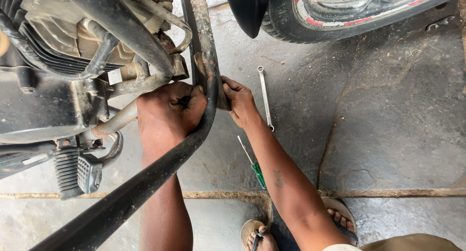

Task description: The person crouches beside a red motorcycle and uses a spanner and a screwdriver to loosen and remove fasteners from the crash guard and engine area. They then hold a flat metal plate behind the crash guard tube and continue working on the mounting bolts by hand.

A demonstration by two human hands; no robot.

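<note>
Stone floor [388, 110]; spanner [265, 98]; green-handled screwdriver [253, 164].

A spanner [265, 98] and green-handled screwdriver [253, 164] lie apart (on stone floor [388, 110]).

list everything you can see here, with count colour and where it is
engine: one, black and grimy, upper left
crash guard bar: one, rusty black, curving from top centre down to lower left
footpeg: one, black ribbed, left
wheel: one, black tyre with red rim stripe, top right
spanner: one, silver, on the floor right of the bar
screwdriver: one, green handle, on the floor centre
stone floor: grey slabs
sandals: two, tan, bottom centre
left hand: gripping the bar
right hand: holding the bar's right side
</note>
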